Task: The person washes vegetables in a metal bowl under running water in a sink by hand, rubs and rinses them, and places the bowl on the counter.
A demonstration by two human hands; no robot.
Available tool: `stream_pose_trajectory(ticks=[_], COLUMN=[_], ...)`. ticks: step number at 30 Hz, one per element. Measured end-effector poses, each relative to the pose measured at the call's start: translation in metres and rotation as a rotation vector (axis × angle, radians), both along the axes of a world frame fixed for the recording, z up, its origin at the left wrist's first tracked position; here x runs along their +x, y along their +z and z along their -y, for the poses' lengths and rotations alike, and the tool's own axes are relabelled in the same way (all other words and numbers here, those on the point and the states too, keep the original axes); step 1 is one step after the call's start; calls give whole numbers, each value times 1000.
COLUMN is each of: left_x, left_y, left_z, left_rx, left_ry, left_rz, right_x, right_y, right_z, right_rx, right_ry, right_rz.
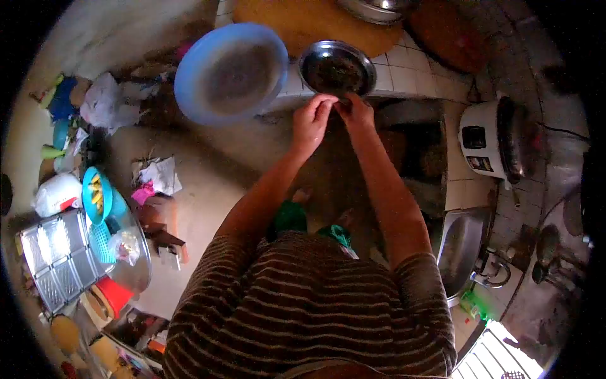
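Observation:
My left hand point(310, 123) and my right hand point(356, 114) meet at the near rim of a round metal bowl point(371, 74) on the tiled counter. The fingers of both are closed in a pinch, fingertips almost touching. Whatever lies between them is too small or hidden to make out. Dark, greenish bits, too dim to name, lie in the bowl. Left of the bowl, a wide blue plastic basin point(188, 98) sits at the counter's edge, apart from my hands.
On the right counter point(457, 192) stand a white rice cooker point(478, 139) and a steel sink point(449, 252) with a faucet point(499, 275). At the left are a turquoise bowl point(88, 205) with yellow pieces, a silver tray point(60, 259) and a red container point(115, 295). Another metal pot point(369, 11) sits at the back.

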State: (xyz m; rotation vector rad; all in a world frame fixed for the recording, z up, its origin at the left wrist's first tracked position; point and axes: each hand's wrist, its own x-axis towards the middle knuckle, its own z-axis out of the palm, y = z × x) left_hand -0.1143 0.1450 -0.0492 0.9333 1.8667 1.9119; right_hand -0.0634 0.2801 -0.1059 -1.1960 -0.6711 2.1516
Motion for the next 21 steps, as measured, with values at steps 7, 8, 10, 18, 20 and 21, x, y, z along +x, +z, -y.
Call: stream_pose_trajectory(ticks=[7,8,10,18,20,21], left_x=[-5,-1,5,70,84,94], left_y=[-8,-8,-16,-71,-35,-32], left_z=[11,14,11,-11,-19,-20], left_rx=[-66,-109,-147,-253,-200,-230], left_ry=[-64,-105,-160,-598,-913,-1014], left_rz=[-15,60,131,214,567,745], right_x=[-62,-55,-17,184,217,232], right_y=[12,14,-2,-13,-8,8], right_z=[-11,-6,2,71,80,86], right_rx=[60,58,177,59,28,3], right_ry=[57,61,299,84,-44,-101], right_rz=[-227,-218,-111,125,47,-87])
